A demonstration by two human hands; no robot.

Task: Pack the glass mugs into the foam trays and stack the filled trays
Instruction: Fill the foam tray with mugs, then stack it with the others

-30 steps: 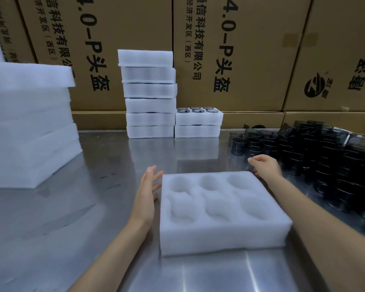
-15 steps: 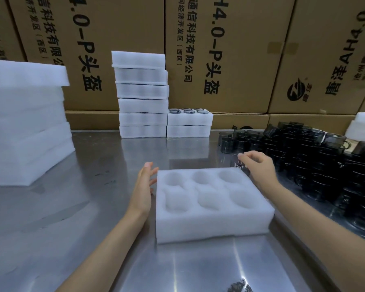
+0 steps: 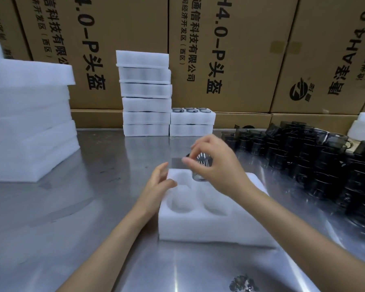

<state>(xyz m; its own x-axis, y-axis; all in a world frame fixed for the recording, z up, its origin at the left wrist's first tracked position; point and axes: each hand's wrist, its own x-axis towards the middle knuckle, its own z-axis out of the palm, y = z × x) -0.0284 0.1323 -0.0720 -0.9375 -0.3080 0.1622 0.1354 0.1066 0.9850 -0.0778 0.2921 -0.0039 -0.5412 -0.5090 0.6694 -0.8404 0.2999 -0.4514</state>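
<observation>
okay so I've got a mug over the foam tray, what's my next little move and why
Probably lower the glass mug straight down into the far pocket beneath it. Your right hand pinches it just above the foam tray, whose visible pockets look empty, and your left hand rests on the tray's left edge, steadying it.

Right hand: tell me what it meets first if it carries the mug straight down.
Probably the foam tray: the right hand holds the glass mug above its far pockets, though depth is unclear.
</observation>
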